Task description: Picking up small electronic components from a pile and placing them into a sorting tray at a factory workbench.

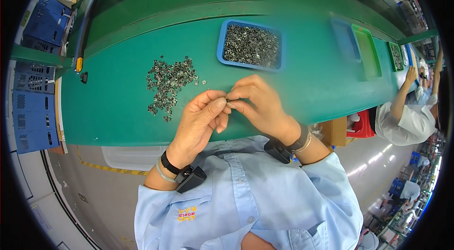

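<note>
My left hand [202,116] and my right hand [259,103] meet above the near part of the green table, fingertips together. Between them sits a tiny dark part [227,100], mostly covered by the fingers, so its exact kind does not show. Both hands are closed in a pinch on it. To the left of the hands lies a loose pile of small black-and-silver metal parts [170,82]. Beyond my hands stands a blue tray [220,47] filled with many similar small parts.
The green table [113,108] runs across the view. At the right are an empty-looking blue tray [345,39], a green tray [370,54] and a smaller filled green tray [396,57]. Blue crates [35,117] stand at the left. A co-worker [402,120] sits at the far right.
</note>
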Tool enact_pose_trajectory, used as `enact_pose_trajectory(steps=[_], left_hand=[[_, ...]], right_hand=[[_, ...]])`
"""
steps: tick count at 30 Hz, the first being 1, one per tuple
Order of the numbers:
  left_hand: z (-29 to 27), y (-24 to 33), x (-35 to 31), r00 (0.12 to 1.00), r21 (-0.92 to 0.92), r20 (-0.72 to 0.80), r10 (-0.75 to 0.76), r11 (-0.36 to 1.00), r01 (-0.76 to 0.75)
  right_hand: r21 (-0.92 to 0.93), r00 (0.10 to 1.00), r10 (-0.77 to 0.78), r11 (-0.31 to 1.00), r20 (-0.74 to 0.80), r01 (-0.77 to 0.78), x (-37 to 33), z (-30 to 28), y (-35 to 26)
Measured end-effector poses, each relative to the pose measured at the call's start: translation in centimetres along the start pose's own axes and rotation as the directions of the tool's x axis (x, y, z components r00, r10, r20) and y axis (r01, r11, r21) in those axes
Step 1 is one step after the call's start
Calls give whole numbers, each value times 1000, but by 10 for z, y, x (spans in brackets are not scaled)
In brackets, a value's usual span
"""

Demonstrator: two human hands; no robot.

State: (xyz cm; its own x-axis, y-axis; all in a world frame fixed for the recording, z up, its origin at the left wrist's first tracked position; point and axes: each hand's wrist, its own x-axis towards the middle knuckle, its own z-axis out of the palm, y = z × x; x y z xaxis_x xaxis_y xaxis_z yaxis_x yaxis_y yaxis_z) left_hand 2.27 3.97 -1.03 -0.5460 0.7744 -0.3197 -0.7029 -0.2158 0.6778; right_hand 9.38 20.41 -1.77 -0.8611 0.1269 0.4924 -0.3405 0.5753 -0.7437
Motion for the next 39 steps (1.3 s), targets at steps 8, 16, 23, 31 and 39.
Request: enact_pose_trajectory(steps=[8, 16, 23, 31, 39], left_hand=[[-1, 0, -1, 1000, -18, -9, -28, 999, 28], [-4, 5, -3, 998, 67, -49, -40, 997, 43], [-3, 5, -2, 998, 106, -42, -38, 993, 42], [3, 3, -1, 999, 66, -36, -21, 998, 23], [6, 1, 1, 1000, 4, -13, -23, 1000, 23]], right_hand=[[-125, 996, -86, 989, -39, 80, -2, 6, -1], [-69, 998, -46, 996, 33, 48, -1, 2, -5], [-48, 998, -44, 998, 36, 46, -2, 0, 0], [-93, 996, -85, 992, 14, 86, 1, -1, 1], [-10, 1000, -19, 1000, -10, 19, -4, -2, -1]])
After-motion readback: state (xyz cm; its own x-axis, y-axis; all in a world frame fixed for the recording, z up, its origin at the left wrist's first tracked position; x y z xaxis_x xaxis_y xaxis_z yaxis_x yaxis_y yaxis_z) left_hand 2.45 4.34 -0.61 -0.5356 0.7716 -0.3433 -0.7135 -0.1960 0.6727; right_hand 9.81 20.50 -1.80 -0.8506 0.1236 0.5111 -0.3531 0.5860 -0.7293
